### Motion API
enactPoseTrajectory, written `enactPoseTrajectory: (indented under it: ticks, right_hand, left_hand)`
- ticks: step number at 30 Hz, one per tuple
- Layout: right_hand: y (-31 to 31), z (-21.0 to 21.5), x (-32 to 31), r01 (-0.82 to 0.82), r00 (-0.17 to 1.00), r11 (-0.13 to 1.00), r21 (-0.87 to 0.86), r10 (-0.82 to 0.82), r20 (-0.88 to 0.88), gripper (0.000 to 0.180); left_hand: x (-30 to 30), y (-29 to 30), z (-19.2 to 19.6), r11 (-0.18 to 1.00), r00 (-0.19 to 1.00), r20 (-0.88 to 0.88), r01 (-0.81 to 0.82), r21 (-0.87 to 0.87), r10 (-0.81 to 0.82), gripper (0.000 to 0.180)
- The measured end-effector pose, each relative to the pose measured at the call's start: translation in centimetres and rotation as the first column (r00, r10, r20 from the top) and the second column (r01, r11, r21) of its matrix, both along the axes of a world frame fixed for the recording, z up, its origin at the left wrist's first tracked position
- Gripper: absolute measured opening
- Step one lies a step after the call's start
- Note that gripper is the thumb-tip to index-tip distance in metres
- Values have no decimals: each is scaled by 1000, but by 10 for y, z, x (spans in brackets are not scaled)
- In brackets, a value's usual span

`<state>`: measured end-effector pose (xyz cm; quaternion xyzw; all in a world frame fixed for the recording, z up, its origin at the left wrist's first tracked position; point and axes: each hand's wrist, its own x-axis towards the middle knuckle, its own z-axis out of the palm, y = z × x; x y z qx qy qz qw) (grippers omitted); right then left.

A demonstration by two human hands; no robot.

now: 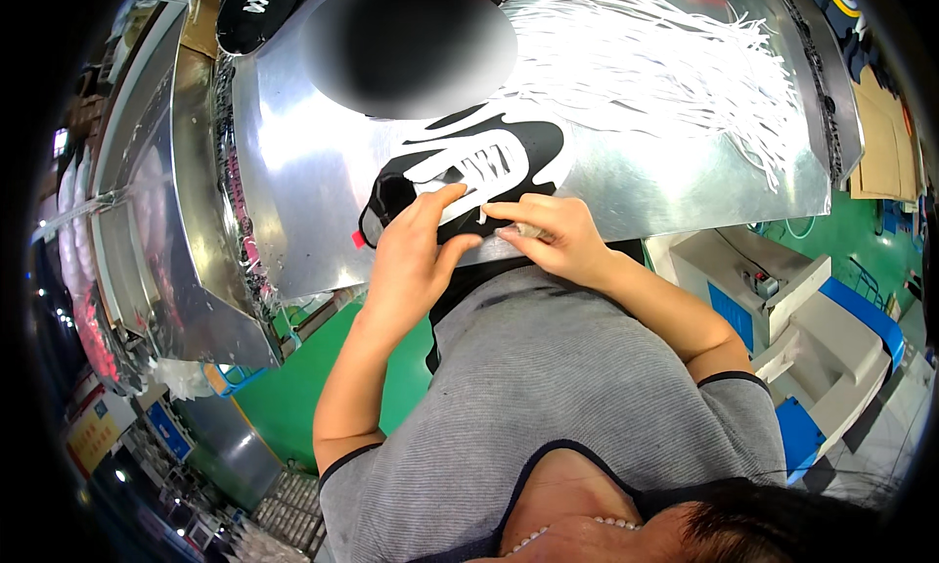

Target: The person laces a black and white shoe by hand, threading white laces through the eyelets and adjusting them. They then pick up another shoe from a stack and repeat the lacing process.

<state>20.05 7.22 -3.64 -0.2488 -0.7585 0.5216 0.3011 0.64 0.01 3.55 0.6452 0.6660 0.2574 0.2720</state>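
Observation:
A black-and-white shoe upper (543, 142) lies on its side on the metal table in front of me, with a red tab at its left end. My left hand (416, 235) grips its near side, index finger by the lacing area and thumb at the near edge. Close to the lace rows, my right hand (559, 232) is closed in a pinch. A short white lace end (482, 215) shows at its index fingertip, and a pale bit shows between the curled fingers. What the palm holds is partly hidden.
Loose white laces (646, 64) are heaped across the back right of the metal table (313, 221). A dark blurred oval (411, 49) covers the back middle. A black shoe (256, 13) lies at the far left corner. Beige-and-blue equipment (812, 338) stands to the right.

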Motion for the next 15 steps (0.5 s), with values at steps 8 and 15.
enactPoseTrajectory:
  ticks: [8, 15]
  right_hand:
    - [-1, 24, -12, 217, 974, 860, -462, -160, 160, 11]
    - [-6, 25, -18, 258, 964, 800, -542, -246, 96, 13]
  left_hand:
    - [7, 6, -17, 992, 999, -45, 6, 123, 0, 29]
    - [11, 6, -5, 994, 998, 57, -3, 108, -3, 30]
